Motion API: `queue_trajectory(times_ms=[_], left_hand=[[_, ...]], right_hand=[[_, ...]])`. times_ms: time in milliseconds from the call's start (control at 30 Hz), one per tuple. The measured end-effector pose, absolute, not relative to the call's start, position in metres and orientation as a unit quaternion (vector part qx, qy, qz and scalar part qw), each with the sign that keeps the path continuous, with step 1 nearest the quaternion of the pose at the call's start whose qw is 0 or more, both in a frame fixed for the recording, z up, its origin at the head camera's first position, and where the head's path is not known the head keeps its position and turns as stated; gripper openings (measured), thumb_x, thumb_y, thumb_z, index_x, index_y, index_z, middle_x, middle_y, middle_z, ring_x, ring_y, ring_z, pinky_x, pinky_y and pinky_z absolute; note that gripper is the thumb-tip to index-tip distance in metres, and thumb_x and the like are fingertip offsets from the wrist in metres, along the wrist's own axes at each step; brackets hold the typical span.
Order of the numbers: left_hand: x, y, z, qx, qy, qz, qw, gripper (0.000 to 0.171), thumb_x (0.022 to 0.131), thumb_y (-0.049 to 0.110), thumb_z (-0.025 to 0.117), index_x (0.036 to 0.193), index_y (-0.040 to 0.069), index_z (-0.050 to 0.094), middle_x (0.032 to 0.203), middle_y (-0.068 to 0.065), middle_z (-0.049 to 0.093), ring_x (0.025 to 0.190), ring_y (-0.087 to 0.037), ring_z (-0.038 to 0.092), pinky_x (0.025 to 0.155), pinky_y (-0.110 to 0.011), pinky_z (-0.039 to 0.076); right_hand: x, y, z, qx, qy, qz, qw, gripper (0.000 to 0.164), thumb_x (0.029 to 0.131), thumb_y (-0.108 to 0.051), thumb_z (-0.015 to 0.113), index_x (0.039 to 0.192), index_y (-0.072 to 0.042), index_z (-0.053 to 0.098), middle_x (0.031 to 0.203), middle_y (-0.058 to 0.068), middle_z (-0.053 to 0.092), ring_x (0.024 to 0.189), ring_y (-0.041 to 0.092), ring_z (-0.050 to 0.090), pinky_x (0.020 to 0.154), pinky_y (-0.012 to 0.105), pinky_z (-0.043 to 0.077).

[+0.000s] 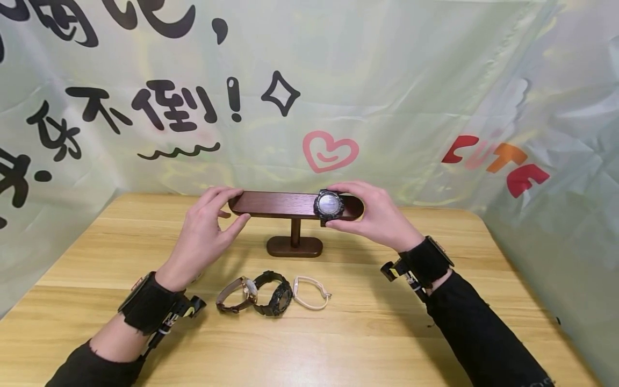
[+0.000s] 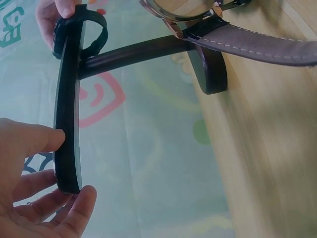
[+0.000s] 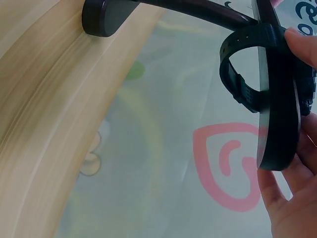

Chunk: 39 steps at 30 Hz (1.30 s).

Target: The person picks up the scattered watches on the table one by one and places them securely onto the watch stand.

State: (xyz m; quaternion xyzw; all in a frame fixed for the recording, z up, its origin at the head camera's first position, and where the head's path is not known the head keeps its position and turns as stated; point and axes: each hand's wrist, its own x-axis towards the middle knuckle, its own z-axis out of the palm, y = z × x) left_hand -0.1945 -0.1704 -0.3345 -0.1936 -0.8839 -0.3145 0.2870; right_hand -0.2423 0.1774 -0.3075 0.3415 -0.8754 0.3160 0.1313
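Right hand (image 1: pixel 379 215) pinched black watch (image 1: pixel 329 204), strap (image 3: pixel 247 37) looped round bar (image 1: pixel 275 203) of display stand (image 1: pixel 295 231) near right end. Left hand (image 1: pixel 203 228) gripped bar's opposite end. Uneven push likely risked tipping display stand on small foot (image 1: pixel 294 246), perhaps onto brown watch (image 1: pixel 250 288) in front; loose-looking strap could have slid off rounded end toward desk (image 1: pixel 367 355).

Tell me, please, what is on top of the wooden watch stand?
One black sports watch sits on the wooden watch stand, its strap looped around the crossbar near the right end, held by the right hand. The wood beneath the watch is hidden.
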Motion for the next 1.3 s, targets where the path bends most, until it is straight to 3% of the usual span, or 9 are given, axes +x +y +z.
queue_trajectory(times_ms=[533, 1300], left_hand=[[-0.196, -0.170, -0.335, -0.199, -0.880, -0.321, 0.290, 0.049, 0.095, 0.008, 0.082, 0.140, 0.000, 0.067, 0.137, -0.020, 0.067, 0.115, -0.036, 0.069, 0.084, -0.048, 0.066], [-0.195, -0.170, -0.335, -0.197, -0.881, -0.319, 0.288, 0.049, 0.095, 0.008, 0.082, 0.141, -0.001, 0.066, 0.137, -0.020, 0.067, 0.115, -0.037, 0.069, 0.084, -0.048, 0.066]], right_hand=[[-0.244, 0.166, -0.307, 0.349, -0.871, 0.325, 0.120, 0.069, 0.082, -0.031, 0.097, 0.143, -0.020, 0.068, 0.139, 0.003, 0.071, 0.122, 0.021, 0.068, 0.095, 0.040, 0.063], [-0.245, 0.155, -0.307, 0.370, -0.873, 0.281, 0.149, 0.070, 0.080, -0.038, 0.097, 0.140, -0.015, 0.069, 0.127, 0.003, 0.074, 0.115, 0.022, 0.062, 0.098, 0.046, 0.056]])
